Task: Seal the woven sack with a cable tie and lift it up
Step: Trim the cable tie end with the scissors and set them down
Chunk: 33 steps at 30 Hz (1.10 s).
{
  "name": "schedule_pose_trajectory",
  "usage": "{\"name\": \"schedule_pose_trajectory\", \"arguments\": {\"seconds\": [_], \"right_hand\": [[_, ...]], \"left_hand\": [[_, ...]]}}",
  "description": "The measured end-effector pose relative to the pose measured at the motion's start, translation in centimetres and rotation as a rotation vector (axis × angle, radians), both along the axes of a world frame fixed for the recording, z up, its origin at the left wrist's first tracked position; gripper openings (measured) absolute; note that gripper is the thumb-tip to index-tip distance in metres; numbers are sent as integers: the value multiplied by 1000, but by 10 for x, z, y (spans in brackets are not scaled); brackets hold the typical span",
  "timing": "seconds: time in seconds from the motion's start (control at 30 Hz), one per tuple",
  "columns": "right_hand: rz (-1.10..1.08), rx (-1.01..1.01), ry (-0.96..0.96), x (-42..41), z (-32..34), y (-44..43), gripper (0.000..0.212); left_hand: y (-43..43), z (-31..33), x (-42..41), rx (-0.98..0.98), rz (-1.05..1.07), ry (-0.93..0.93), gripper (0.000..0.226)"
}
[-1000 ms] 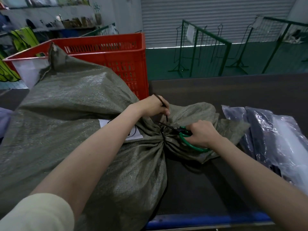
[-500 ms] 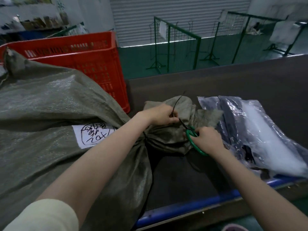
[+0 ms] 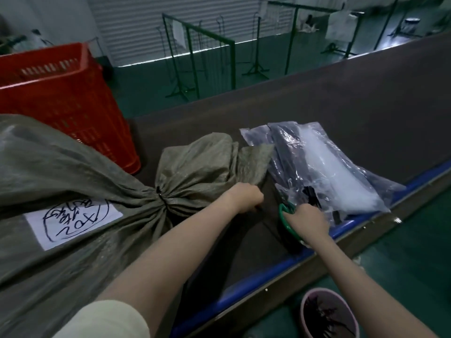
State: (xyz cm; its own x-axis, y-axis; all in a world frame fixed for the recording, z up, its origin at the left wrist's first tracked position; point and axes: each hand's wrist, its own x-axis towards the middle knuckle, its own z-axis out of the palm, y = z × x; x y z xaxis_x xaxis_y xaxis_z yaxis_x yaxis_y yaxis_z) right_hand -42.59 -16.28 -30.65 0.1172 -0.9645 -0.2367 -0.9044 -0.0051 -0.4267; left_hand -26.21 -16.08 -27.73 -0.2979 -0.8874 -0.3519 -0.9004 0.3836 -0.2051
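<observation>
Here, a grey-green woven plastic sack (image 3: 61, 172) is seen lying on its side, its neck cinched by a thin black cable tie (image 3: 159, 194). The gathered neck lies just left of the left hand (image 3: 246, 197), which is closed, on what cannot be told. Green-handled scissors (image 3: 284, 217) are gripped in the right hand (image 3: 308, 219), farther off. The sack's long axis runs left to right, mouth pointing rightward.

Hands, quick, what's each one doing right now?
Left hand: closed, holding something thin and dark; what it is cannot be told.
Right hand: closed on the scissors.
</observation>
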Motion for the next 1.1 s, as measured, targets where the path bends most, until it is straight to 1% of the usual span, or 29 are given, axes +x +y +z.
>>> {"name": "schedule_pose_trajectory", "arguments": {"seconds": [0.07, 0.13, 0.23, 0.3, 0.37, 0.47, 0.53, 0.6, 0.63, 0.67, 0.7, 0.77, 0.83, 0.9, 0.97, 1.0, 1.03, 1.1], "right_hand": [[-19, 22, 25, -2, -1, 1, 44], [-29, 42, 62, -1, -1, 2, 42], [-21, 100, 120, 1, 0, 3, 45], [6, 117, 126, 2, -3, 3, 41], [25, 118, 92, 4, -6, 4, 34], [27, 112, 36, 9, -11, 4, 44], [27, 88, 1, 12, -10, 5, 45], [50, 56, -5, 15, -5, 5, 41], [71, 26, 9, 17, -2, 5, 34], [89, -8, 11, 20, 0, 5, 29], [107, -40, -6, 25, 2, 6, 29], [174, -62, -71, 39, 4, 8, 27], [259, 32, -152, 60, 7, 13, 23], [300, 207, -247, 81, 9, 19, 18], [309, 339, -333, 104, 7, 24, 17], [303, 375, -377, 114, 4, 25, 17], [297, 396, -427, 123, 2, 26, 28], [260, 441, -538, 139, -7, 27, 68]], "left_hand": [[-1, -5, -1, -44, -13, -64, 31], [-4, -7, -1, -67, -7, -77, 33], [-12, -11, -2, -77, 58, -28, 34], [-15, -14, -3, -59, 119, 6, 33], [-17, -19, 0, -45, 162, 22, 41], [-17, -23, 9, -63, 190, 4, 59], [-16, -22, 17, -63, 214, 6, 65], [-16, -18, 25, -54, 234, 27, 62], [-17, -14, 28, -60, 237, 62, 57], [-16, -10, 29, -76, 235, 118, 50], [-15, -4, 31, -97, 229, 180, 42], [-12, 12, 32, -129, 215, 283, 36], [-5, 30, 35, -191, 218, 337, 33], [1, 47, 41, -284, 250, 367, 28], [11, 60, 54, -365, 333, 379, 26], [16, 65, 62, -389, 401, 392, 28], [23, 69, 72, -392, 493, 399, 34], [38, 70, 97, -309, 715, 391, 57]]}}
